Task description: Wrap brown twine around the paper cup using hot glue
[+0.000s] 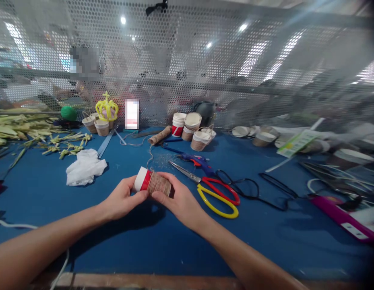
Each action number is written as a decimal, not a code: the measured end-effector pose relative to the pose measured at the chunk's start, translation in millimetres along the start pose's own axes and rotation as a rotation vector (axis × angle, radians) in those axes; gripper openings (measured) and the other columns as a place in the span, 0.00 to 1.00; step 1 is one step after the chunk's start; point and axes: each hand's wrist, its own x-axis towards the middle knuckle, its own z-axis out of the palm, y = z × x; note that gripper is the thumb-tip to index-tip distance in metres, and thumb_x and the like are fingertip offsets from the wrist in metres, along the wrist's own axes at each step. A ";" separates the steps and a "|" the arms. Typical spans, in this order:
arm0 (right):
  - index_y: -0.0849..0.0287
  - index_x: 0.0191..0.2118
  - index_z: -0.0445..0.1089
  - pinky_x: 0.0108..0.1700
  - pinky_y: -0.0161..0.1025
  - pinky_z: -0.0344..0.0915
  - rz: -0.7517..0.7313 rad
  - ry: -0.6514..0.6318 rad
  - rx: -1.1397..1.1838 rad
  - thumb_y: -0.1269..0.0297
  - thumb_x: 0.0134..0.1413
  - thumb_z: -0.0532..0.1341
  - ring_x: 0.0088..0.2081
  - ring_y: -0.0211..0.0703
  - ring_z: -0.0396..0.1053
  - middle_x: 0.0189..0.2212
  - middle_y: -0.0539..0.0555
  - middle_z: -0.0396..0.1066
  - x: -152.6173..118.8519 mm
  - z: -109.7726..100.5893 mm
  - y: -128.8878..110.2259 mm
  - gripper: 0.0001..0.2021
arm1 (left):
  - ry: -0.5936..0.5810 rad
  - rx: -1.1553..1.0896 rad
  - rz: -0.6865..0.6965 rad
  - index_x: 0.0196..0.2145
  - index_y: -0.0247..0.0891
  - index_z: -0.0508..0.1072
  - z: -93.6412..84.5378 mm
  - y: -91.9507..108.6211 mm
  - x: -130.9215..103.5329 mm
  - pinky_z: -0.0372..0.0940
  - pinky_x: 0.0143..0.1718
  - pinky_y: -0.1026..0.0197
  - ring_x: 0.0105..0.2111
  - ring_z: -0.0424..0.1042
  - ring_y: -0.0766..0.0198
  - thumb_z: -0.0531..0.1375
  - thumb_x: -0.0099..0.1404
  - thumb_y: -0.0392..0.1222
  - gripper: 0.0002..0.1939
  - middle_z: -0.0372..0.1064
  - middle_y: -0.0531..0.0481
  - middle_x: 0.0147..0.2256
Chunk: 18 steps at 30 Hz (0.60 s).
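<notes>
Along the near side of the blue tabletop runs a brown edge, with a white cord off to the left. Beyond it, both hands are clamped on one paper cup, held tilted on its side above the tabletop. The left hand grips its white end, the right hand the end wound with brown twine; a red band shows between, and the thumbs lie near each other. To the right, scissors with one red and one yellow handle lie open, near a purple tool farther right. White tissue lies crumpled to the left. Past the scissors is a blue glue gun. A loose strand runs from the cup toward a roll of twine. Behind stand more cups, a lit phone, a yellow crown, a green ball and pale husks. Farthest back rises a perforated screen.
</notes>
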 end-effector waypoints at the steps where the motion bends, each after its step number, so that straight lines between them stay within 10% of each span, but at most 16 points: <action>1: 0.62 0.48 0.59 0.48 0.47 0.58 -0.009 0.002 -0.011 0.54 0.44 0.60 0.47 0.49 0.63 0.46 0.60 0.64 0.1 0.1 0.7 0.26 | 0.001 -0.001 0.000 0.37 0.31 0.68 -0.1 -0.2 0.0 0.61 0.35 0.63 0.30 0.65 0.65 0.55 0.56 0.40 0.12 0.68 0.48 0.32; 18: 0.58 0.47 0.58 0.49 0.47 0.58 -0.313 0.014 -0.205 0.54 0.42 0.62 0.46 0.49 0.60 0.44 0.60 0.61 -1.4 1.5 6.2 0.26 | 0.065 -0.173 -0.137 0.33 0.31 0.65 -0.2 4.9 2.8 0.59 0.27 0.67 0.24 0.61 0.70 0.62 0.49 0.45 0.17 0.63 0.53 0.25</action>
